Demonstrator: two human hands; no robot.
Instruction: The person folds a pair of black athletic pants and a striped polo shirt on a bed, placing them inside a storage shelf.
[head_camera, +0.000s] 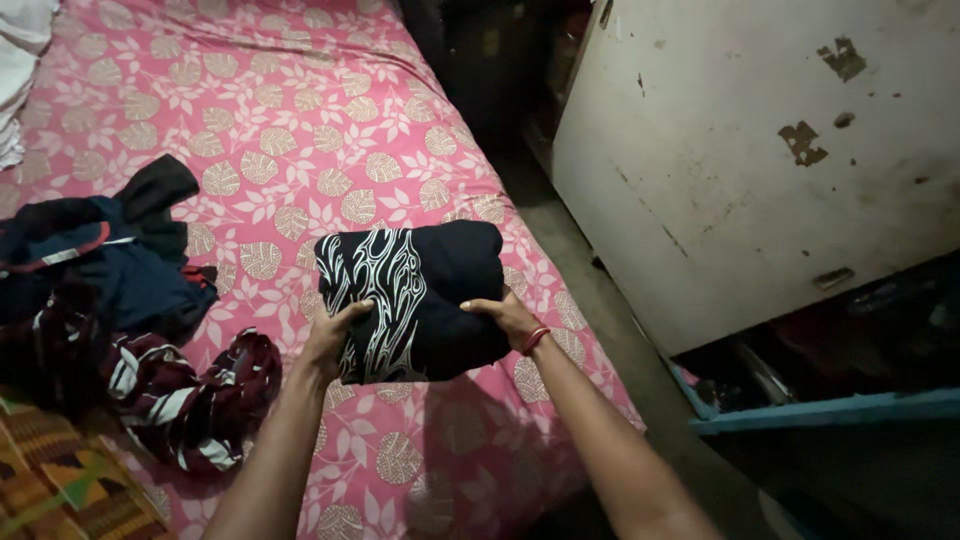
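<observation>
A folded black garment (415, 300) with a white swirling print on its left half is lifted just above the bed. My left hand (335, 335) grips its lower left edge. My right hand (505, 318), with a red band on the wrist, holds its right side. Both forearms reach in from the bottom of the view. The bed (300, 130) under it has a pink sheet with pale leaf patterns.
A heap of dark blue clothes (100, 260) and a maroon striped garment (190, 395) lie on the bed's left side. White cloth (15, 70) sits at the top left. A worn white cabinet door (760, 150) stands right of a narrow floor gap.
</observation>
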